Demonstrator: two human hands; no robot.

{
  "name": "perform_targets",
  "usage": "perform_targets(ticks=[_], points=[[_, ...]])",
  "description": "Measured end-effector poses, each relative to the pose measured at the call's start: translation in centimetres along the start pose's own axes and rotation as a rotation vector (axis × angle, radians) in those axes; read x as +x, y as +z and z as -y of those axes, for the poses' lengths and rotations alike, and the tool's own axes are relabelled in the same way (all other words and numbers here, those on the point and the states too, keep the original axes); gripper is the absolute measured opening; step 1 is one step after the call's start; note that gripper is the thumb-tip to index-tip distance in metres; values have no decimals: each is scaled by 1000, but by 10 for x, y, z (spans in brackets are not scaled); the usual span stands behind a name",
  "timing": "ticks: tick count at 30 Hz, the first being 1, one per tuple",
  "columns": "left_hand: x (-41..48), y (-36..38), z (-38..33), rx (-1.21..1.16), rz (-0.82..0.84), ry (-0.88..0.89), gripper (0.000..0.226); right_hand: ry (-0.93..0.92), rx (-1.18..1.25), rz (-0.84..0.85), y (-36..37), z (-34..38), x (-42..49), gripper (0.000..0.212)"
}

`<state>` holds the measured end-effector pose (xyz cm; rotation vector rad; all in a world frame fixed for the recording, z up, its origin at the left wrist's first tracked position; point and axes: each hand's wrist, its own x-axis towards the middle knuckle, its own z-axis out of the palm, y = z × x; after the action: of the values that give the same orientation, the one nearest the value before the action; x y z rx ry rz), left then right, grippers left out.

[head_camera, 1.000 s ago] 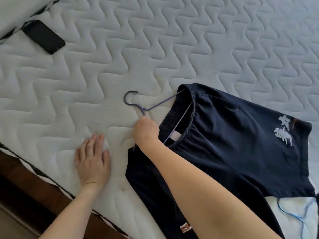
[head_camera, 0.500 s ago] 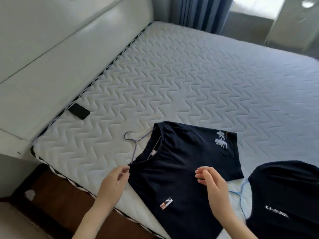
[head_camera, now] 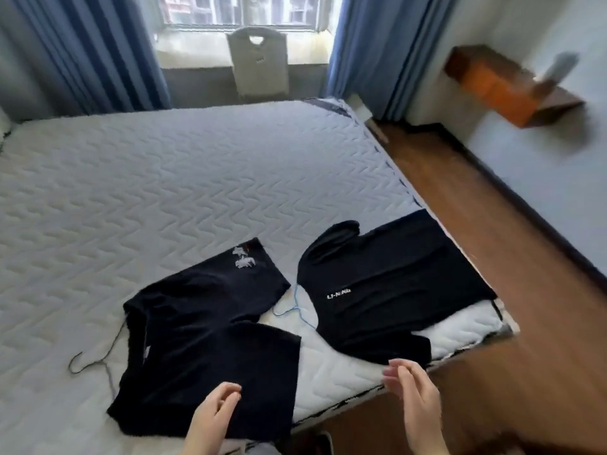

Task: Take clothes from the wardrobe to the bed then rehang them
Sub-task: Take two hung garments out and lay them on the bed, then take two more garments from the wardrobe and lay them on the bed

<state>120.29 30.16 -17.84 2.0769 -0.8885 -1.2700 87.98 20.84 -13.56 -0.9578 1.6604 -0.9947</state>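
Dark shirts – two on mattress; left hand, right hand – half-open, empty.

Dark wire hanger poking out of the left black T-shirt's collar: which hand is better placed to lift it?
Left, probably. The left hand hovers empty over the hem of the black T-shirt with the white sleeve print, the same garment holding the dark wire hanger. The right hand is by the other black T-shirt.
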Motion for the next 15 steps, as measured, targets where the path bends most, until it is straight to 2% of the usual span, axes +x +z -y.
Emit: perform_targets(ticks=[4, 7, 11, 15], points=[[43, 5, -51, 219, 205, 168, 34, 134, 198, -284, -33, -25, -32, 25], [59, 37, -103, 335, 371, 324, 26, 175, 311, -481, -56, -35, -56, 25], [51, 116, -165, 372, 586, 456, 14, 242, 397, -660, -92, -61, -83, 24], [32, 219, -200, 453, 774, 518, 18, 335, 453, -815, -135, -95, -101, 23]])
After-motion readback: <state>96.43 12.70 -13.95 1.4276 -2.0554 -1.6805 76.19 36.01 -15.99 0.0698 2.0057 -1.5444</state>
